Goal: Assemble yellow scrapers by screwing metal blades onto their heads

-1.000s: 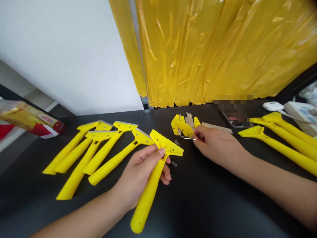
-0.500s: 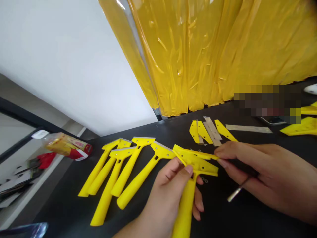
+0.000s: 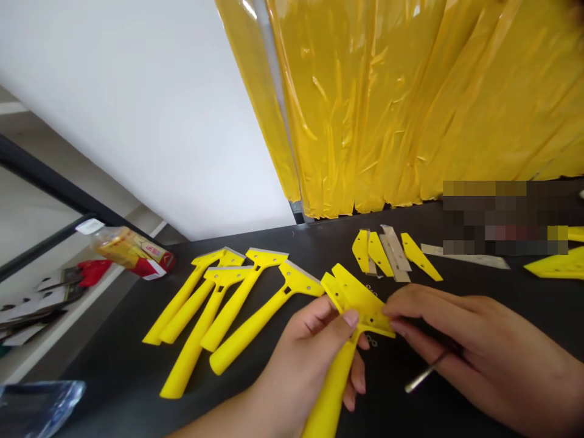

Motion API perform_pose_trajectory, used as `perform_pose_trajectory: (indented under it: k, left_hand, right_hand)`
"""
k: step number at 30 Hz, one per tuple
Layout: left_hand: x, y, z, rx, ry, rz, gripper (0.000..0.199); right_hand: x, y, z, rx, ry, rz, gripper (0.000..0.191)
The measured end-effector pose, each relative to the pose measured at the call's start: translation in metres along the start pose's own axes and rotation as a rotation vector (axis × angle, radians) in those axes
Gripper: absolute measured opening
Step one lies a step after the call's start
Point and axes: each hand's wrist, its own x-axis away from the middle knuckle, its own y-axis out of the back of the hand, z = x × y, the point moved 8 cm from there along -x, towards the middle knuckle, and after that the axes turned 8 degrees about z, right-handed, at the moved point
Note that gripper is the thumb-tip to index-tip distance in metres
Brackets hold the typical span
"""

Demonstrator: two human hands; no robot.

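My left hand (image 3: 314,340) is closed around the neck of a yellow scraper (image 3: 331,383), thumb pressed on its head. A yellow cover plate (image 3: 358,291) lies along the scraper's head, and the fingertips of my right hand (image 3: 474,347) pinch its right end. Tucked into that same hand is a screwdriver (image 3: 426,372); only its metal shaft shows, pointing down to the left. Left of my hands, several yellow scrapers with metal blades, one of them (image 3: 255,328) closest to me, rest on the black table (image 3: 137,371).
Behind my hands lie loose yellow plates (image 3: 379,254) and metal blades (image 3: 396,252), with another blade (image 3: 465,257) farther right. More yellow parts (image 3: 556,263) sit at the right edge. A bottle (image 3: 132,250) lies at the left; yellow plastic sheeting (image 3: 387,109) hangs behind.
My right hand has brought the yellow plate down against the scraper's head and turned it. My left hand has tilted the scraper slightly. The view has shifted a little.
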Motion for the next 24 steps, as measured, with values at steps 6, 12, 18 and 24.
perform_pose_trajectory:
  k: [6, 12, 18, 24]
  left_hand:
    - [-0.001, -0.001, -0.004, -0.037, 0.001, -0.006, 0.020]
    - [0.000, 0.001, -0.003, -0.099, 0.003, -0.005, 0.024]
    - [0.002, 0.002, -0.003, -0.141, 0.020, -0.015, 0.032]
    - [0.001, 0.003, -0.004, -0.118, 0.019, -0.019, 0.031]
  right_hand:
    - [-0.001, -0.006, -0.013, -0.224, -0.114, 0.024, 0.045]
    - [-0.007, -0.012, -0.027, -0.552, -0.299, 0.084, 0.017]
    - [-0.006, 0.032, -0.056, -0.223, -0.409, 0.232, 0.024]
    - [0.012, 0.046, -0.100, 0.101, -0.525, 0.561, 0.025]
